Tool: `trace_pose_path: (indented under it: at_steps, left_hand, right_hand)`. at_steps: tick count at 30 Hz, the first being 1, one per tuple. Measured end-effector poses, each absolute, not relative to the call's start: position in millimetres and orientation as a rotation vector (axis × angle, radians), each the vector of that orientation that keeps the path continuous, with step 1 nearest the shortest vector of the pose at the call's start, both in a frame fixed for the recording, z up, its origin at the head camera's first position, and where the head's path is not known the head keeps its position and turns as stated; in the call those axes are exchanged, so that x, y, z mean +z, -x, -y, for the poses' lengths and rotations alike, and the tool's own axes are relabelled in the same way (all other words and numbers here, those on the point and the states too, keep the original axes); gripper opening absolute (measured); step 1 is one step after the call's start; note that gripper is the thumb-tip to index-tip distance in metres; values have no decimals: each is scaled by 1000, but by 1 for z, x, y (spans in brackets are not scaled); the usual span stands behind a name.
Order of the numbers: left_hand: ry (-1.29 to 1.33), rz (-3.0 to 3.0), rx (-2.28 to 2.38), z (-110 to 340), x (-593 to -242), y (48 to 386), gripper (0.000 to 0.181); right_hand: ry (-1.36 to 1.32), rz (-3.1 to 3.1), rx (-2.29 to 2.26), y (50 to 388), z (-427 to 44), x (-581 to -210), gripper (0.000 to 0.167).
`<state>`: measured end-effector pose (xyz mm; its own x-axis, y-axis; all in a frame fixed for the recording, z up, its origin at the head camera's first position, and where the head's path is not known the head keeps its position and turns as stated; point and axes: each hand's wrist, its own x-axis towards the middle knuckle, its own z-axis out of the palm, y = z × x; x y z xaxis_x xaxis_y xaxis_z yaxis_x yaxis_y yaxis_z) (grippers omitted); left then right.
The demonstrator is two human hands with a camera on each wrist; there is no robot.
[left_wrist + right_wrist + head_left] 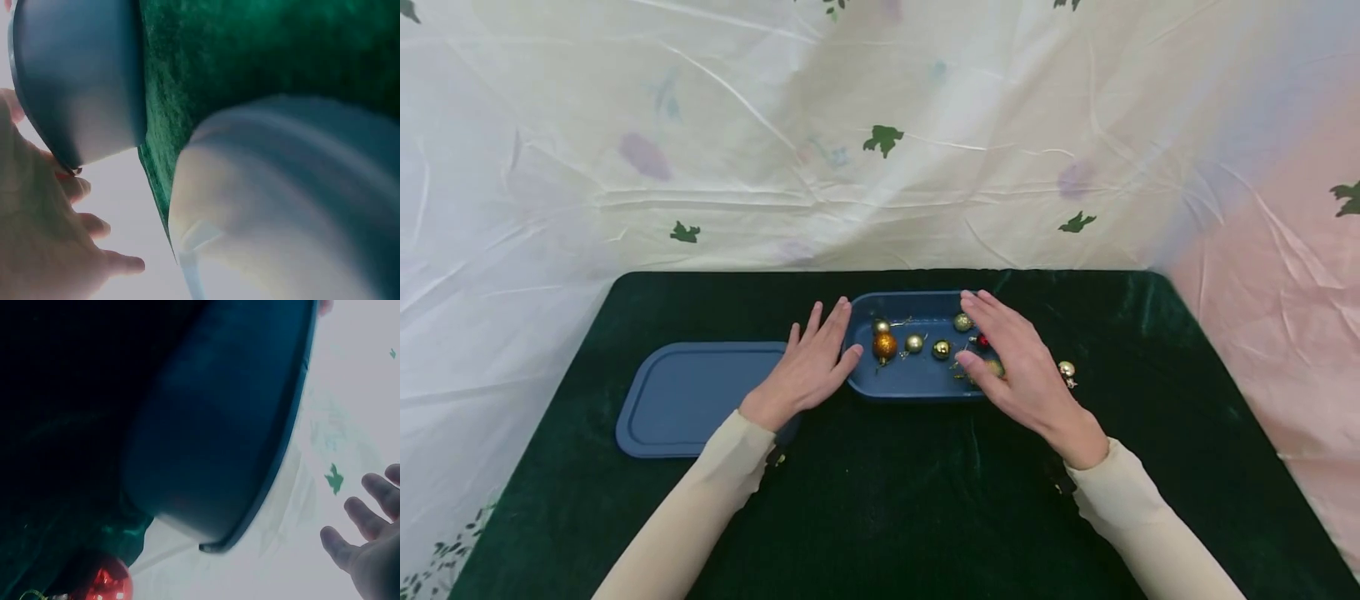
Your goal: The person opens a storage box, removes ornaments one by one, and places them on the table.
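A blue rectangular box holds several small bauble ornaments, among them an orange glittery bauble, a shiny gold bauble and a partly covered red bauble. At its left end is my left hand, fingers straight; in the left wrist view the fingers lie along the box's rim. My right hand hovers over the box's right end, hiding that part, with fingers extended and thumb apart. The right wrist view shows this hand apart from the box wall.
A blue lid lies flat on the dark green cloth, partly under my left wrist. Small gold baubles sit right of the box. A red bauble rests outside the box in the right wrist view. Patterned fabric hangs behind.
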<state>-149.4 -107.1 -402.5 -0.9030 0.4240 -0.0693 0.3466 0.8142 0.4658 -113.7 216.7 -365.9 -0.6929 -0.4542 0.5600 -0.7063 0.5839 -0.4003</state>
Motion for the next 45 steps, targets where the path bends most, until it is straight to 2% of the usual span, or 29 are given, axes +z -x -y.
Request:
trace_pose_path:
  at_steps: [29, 45]
  left_hand:
    - [-529, -2888, 631, 98, -407, 149, 68]
    - [-543, -2871, 618, 99, -404, 150, 70]
  right_hand:
    - [-1132, 2754, 486, 164, -164, -378, 72]
    - [-1273, 2824, 496, 188, -149, -385, 63]
